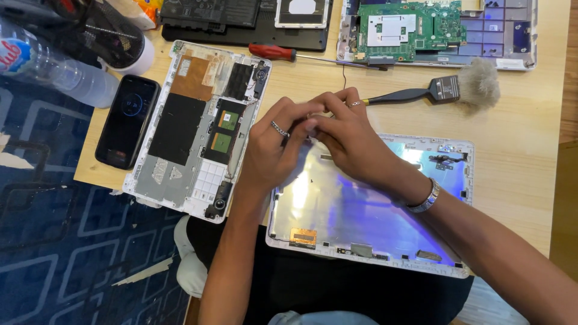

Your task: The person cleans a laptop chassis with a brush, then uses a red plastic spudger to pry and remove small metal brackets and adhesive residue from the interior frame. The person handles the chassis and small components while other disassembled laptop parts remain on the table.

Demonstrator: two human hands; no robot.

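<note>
Together, left hand (274,150) and right hand (349,141) curled, fingertips pinched at top edge of silver laptop lid (361,210); pinched item hidden.

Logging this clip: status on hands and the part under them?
Left hand and right hand pinched together, grip on something too small to tell. Both over top-left corner of the shiny laptop lid panel. Brush and screwdriver lie apart.

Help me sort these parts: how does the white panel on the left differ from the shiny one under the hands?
The left panel carries black pads and small green boards; the shiny panel is mostly bare, reflective metal. The left panel lies untouched, overhanging the table edge; both hands, left hand and right hand, work above the shiny one. Both have white frames.
</note>
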